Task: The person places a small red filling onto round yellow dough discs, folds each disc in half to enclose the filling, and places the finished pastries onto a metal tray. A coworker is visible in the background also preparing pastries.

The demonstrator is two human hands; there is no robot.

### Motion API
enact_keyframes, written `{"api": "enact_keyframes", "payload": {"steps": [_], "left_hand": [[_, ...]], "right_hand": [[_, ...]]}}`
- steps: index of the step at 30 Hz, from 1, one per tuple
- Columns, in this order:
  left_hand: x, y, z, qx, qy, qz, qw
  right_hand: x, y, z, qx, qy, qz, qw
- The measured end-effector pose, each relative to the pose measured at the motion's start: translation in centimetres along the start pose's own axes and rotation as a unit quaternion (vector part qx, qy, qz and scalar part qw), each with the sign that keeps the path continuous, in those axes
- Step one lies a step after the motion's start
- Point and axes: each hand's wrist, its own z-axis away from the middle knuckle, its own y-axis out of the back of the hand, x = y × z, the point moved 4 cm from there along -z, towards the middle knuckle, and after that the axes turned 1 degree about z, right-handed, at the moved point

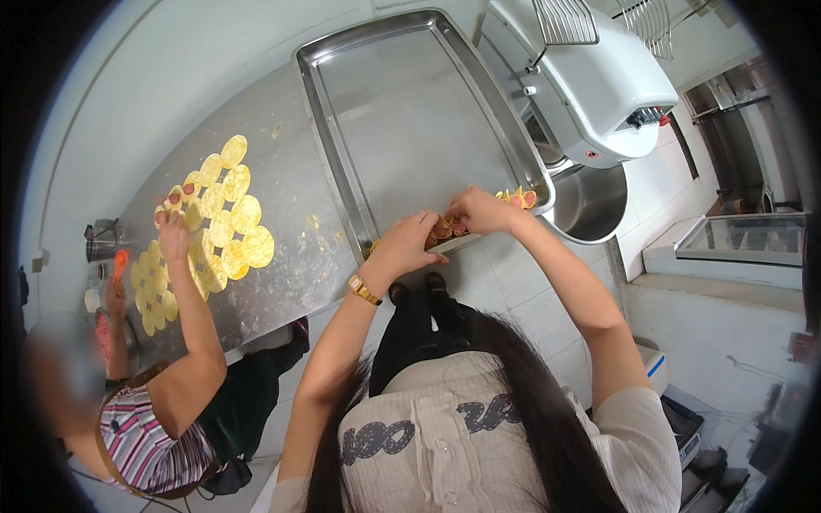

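Note:
A large steel tray [410, 103] lies in front of me, with small open-topped dumplings [517, 198] of yellow wrapper and pink filling along its near edge. My left hand [402, 246], with a gold watch at the wrist, curls around several dumplings at the middle of that row, thumb on the near side. Close beside it, my right hand [481, 211] has its fingers bent down and closed on a dumpling [451, 227] in the same row. The fingers partly hide these pieces. More dumplings sit right of my right hand, and a bit of yellow shows left of my left wrist.
Round yellow wrappers [231, 227] cover part of the steel table [295, 286] at left, a few topped with pink filling. A co-worker's hand [174, 235] touches them; the other holds an orange spoon [121, 263]. A white mixer [590, 85] with a steel bowl [594, 201] stands right.

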Motion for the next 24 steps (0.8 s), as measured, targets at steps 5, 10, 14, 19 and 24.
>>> {"api": "enact_keyframes", "payload": {"steps": [5,10,14,19,24], "left_hand": [[-0.8,-0.1,-0.4,-0.005,0.001,0.004,1.0],[-0.8,-1.6,-2.7,-0.03,-0.063,0.003,0.998],[-0.9,-2.3,-3.7,-0.069,-0.066,-0.019,0.995],[-1.0,-1.5,-3.1,-0.089,-0.048,-0.009,0.995],[-0.5,-1.5,-3.6,-0.03,-0.035,0.025,0.999]], "right_hand": [[0.6,0.7,1.1,0.056,-0.066,-0.032,0.996],[2.3,1.9,2.3,0.104,-0.077,0.057,0.99],[2.6,1.4,2.5,0.053,-0.094,0.048,0.993],[2.0,1.0,2.4,0.06,-0.08,-0.001,0.995],[2.8,1.7,2.5,0.075,-0.039,-0.018,0.996]]}}
